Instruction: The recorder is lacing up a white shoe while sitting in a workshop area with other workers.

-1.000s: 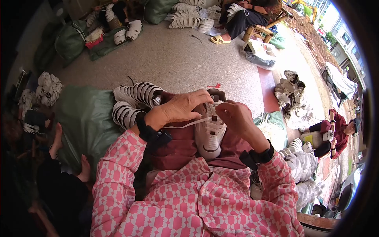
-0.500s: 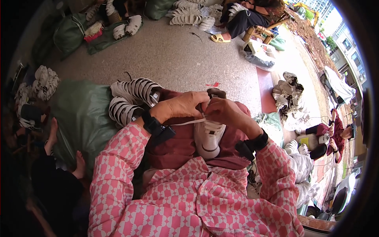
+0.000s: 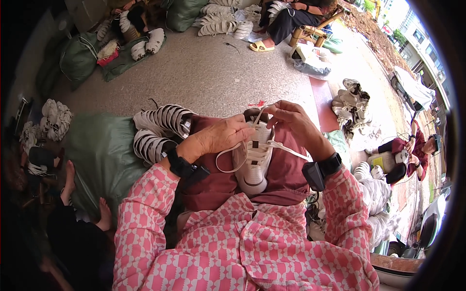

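Note:
A white sneaker (image 3: 253, 172) rests between my thighs, toe toward me, on dark red trousers (image 3: 204, 189). Its white shoelace (image 3: 224, 165) is partly threaded through the front; one length loops out to the left, and another trails over the right side. My left hand (image 3: 224, 135) is closed, thumb and fingers pinching the lace beside the shoe's tongue. Above the shoe's opening, my right hand (image 3: 293, 123) pinches a stretch of the same lace, which runs down toward the left fingertips. Both wrists wear black bands with small devices.
Stacked white shoe uppers (image 3: 165, 119) lie by my left knee on a green sack (image 3: 99, 145). More shoes are piled (image 3: 352, 104) at the right. Other people sit around, one on a bamboo chair (image 3: 308, 34), with a plastic bag (image 3: 310, 63) nearby.
My hands have moved apart, the right one going up and to the right, uncovering the shoe's lacing. A lace loop now hangs on the left. The view has shifted slightly.

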`<state>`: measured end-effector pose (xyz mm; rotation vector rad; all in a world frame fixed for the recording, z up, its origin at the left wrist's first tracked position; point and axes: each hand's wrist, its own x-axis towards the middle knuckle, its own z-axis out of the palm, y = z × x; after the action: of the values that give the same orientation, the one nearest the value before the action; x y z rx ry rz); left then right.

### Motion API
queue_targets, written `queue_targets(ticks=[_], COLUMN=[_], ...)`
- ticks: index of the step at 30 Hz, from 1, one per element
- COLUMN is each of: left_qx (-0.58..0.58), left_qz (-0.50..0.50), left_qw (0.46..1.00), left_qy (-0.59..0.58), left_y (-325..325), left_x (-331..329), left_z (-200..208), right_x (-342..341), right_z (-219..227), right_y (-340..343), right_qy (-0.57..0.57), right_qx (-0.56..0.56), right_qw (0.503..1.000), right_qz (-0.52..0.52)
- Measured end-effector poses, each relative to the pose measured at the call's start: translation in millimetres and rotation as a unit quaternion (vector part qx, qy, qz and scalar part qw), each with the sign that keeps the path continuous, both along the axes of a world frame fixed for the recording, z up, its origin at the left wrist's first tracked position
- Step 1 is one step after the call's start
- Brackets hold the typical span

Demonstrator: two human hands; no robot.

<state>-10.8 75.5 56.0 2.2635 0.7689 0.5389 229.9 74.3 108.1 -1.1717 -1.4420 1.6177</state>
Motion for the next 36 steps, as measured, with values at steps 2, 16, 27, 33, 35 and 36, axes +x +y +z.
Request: queue_targets(ticks=[2,16,27,33,35,36], left_qx=[-0.009,-0.163,-0.177,-0.062,-0.028,0.006], left_qz=[0.036,-0.031,-0.036,0.003,0.025,0.047], left_qw=[0.999,0.985,0.983,0.996,0.999,0.999], left_qy=[0.025,0.047,0.038,0.071,0.038,0.003], left_y=[-10.3,-5.4,-5.9,-8.0,-9.7,-10.6], left_x=[13.0,-6.5,-10.4,-8.8,-3.0,1.6], left_z=[4.9,11.4,16.3,21.9,25.4,29.5], right_x=[-7.3,107.7,151.7,134.0,134.1,137.7], right_z=[-15.1,-43.5,-76.8,-76.0,-69.4,-73.8], right_y=[0.3,49.3,28.4,3.9,-1.8,-1.6], right_qy=[0.140,0.539,0.541,0.443,0.381,0.384], right_qx=[-0.058,-0.119,-0.120,-0.096,-0.095,-0.096], right_qw=[0.988,0.782,0.768,0.825,0.843,0.841], right_qz=[0.009,-0.290,-0.321,-0.339,-0.367,-0.369])
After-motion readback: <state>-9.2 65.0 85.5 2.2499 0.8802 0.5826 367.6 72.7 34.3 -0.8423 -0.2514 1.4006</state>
